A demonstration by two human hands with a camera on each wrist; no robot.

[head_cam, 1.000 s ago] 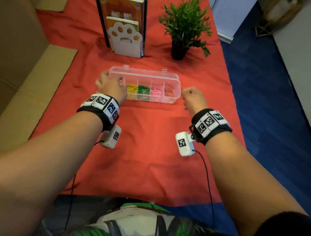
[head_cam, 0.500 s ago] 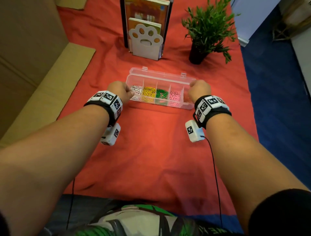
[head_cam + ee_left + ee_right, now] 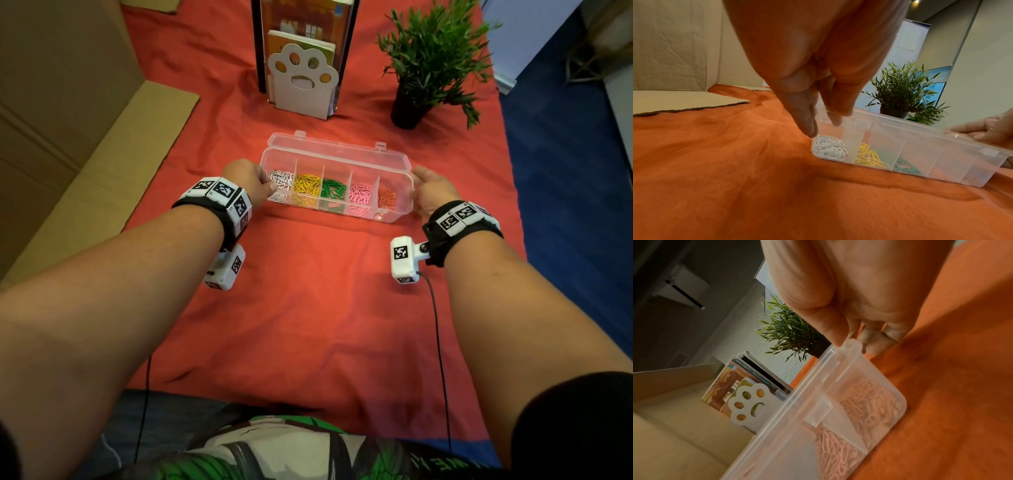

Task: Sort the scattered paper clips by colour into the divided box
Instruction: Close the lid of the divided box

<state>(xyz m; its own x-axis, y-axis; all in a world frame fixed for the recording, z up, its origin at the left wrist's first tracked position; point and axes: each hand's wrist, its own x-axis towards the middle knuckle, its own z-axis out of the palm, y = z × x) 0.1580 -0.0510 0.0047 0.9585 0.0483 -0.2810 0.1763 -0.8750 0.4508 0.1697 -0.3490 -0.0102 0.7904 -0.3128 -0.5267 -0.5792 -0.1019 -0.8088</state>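
A clear divided box [image 3: 394,161] lies on the red cloth, its lid folded open behind it. Its compartments hold, from left to right, white clips [image 3: 279,178], yellow clips [image 3: 306,186], green clips [image 3: 334,188], pink clips [image 3: 359,195] and orange clips [image 3: 387,198]. My left hand [image 3: 265,186] grips the box's left end; in the left wrist view its fingertips [image 3: 809,128] pinch the end wall above the white clips [image 3: 828,148]. My right hand [image 3: 416,186] holds the right end, with the thumb [image 3: 835,335] on the corner rim and the fingers behind it.
A potted plant [image 3: 424,65] and a book stand with a paw-shaped cut-out [image 3: 301,78] stand behind the box. Cardboard sheets [image 3: 68,137] border the cloth [image 3: 308,308] on the left. A blue floor [image 3: 565,171] drops away beyond the right edge.
My right hand, a loose fist short of the box one second ago, has moved forward and taken hold of its right end. My left hand has stayed at the left end.
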